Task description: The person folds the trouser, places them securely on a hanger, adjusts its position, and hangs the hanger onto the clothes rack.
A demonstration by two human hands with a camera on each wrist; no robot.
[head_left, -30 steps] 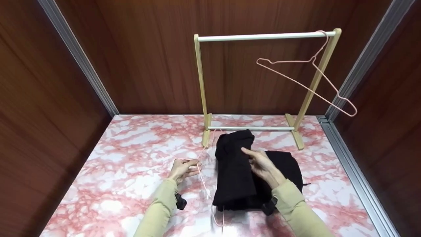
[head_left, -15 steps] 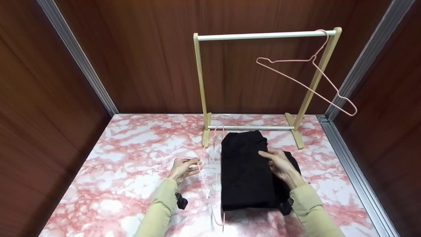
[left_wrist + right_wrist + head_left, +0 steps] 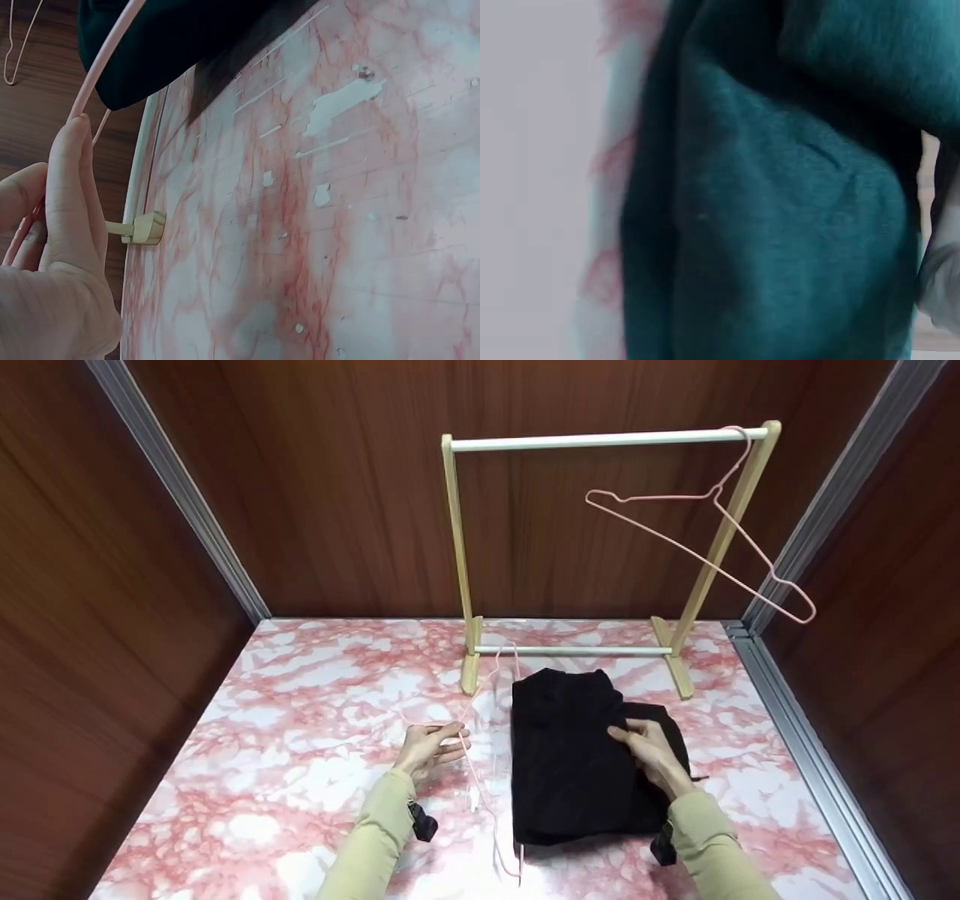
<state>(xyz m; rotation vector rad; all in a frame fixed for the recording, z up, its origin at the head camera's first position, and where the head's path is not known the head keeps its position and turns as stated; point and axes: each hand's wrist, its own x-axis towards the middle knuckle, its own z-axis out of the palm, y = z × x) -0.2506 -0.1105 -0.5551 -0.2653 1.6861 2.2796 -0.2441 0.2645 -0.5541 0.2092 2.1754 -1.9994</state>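
Note:
A thin pink clothes hanger (image 3: 106, 56) is pinched between the thumb and fingers of my left hand (image 3: 427, 748). Its hook points away, towards the rack. A black folded garment (image 3: 566, 757) lies across the hanger's long bar, hiding most of that bar; one hanger end pokes out below the near hem. My right hand (image 3: 652, 750) grips the right edge of the folded layer, thumb on top. More of the same black cloth spreads beneath and to the right of that hand. In the right wrist view the garment (image 3: 795, 210) fills most of the picture, and the fingertips are hidden.
A small rack with a white top bar (image 3: 585, 442) and wooden posts stands at the back. A second pink hanger (image 3: 660, 532) hangs at its right end. Dark wood panels (image 3: 360, 510) enclose the marbled pink-and-white table (image 3: 300, 682).
My right hand has moved right, then slightly nearer, and the folded cloth has flattened and spread rightward over the hanger bar. My left hand and its hanger have shifted slightly right.

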